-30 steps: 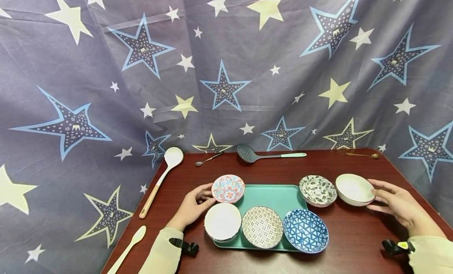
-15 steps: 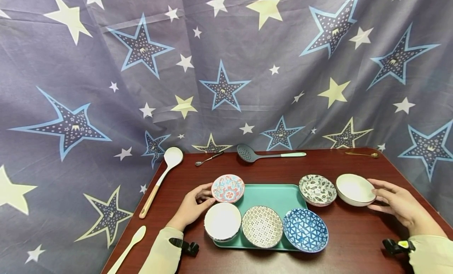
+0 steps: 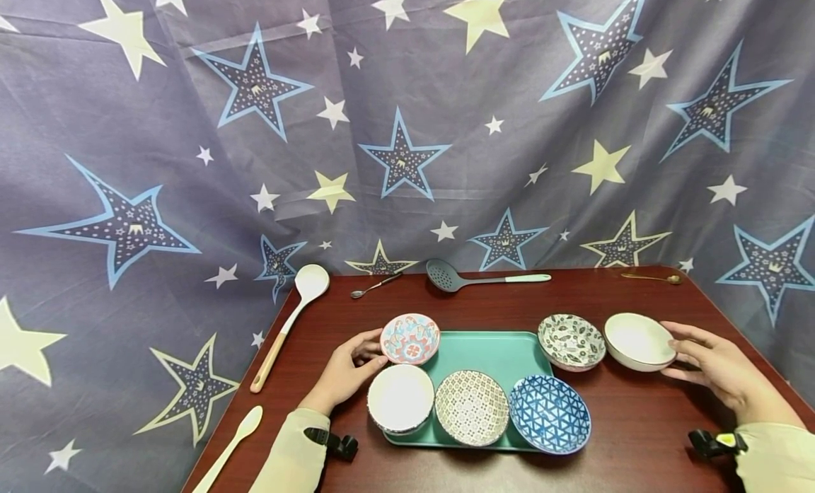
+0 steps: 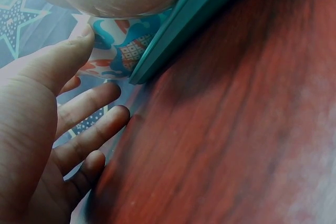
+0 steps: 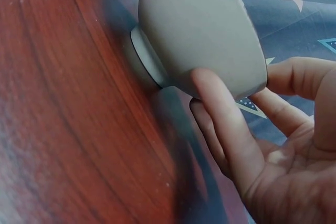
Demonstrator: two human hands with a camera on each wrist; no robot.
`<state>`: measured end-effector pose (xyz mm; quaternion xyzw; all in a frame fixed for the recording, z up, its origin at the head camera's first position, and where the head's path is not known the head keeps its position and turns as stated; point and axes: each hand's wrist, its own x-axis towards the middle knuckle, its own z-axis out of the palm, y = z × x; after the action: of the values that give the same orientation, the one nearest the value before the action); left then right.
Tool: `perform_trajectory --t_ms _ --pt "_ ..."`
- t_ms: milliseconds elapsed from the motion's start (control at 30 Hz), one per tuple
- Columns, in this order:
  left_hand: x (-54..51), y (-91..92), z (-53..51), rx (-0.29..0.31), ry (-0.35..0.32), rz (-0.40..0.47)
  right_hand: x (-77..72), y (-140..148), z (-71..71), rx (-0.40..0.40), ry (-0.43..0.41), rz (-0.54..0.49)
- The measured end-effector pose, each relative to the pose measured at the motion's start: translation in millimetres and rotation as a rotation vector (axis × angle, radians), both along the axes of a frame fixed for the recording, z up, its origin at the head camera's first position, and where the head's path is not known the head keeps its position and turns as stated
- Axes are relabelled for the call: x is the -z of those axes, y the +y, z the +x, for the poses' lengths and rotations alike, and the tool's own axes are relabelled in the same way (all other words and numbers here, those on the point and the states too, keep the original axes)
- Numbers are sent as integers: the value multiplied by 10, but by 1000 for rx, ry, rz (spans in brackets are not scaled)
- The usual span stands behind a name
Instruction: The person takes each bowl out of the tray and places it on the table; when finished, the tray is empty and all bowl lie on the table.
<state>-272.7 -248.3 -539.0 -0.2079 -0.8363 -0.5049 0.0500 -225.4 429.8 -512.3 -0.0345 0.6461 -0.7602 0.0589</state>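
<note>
My left hand touches the left side of a small bowl with a red and blue pattern, at the tray's back left corner. In the left wrist view, the thumb lies against that bowl's wall and the other fingers are spread, relaxed. At the right, fingertips of my right hand rest on the side of a plain cream bowl. The right wrist view shows this cream bowl standing on its foot, fingers against its outer wall, not wrapped round it. A leaf-patterned bowl stands just left of it.
On the green tray's front edge stand a white bowl, a brown-patterned bowl and a blue bowl. A slotted skimmer, a ladle and several spoons lie around the table. A star-printed cloth hangs behind.
</note>
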Motion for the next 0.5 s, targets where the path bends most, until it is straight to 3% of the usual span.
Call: perform_trajectory --t_ms 500 --pt "31 -35 -27 -13 -13 -33 -46 -29 22 -12 -9 -2"
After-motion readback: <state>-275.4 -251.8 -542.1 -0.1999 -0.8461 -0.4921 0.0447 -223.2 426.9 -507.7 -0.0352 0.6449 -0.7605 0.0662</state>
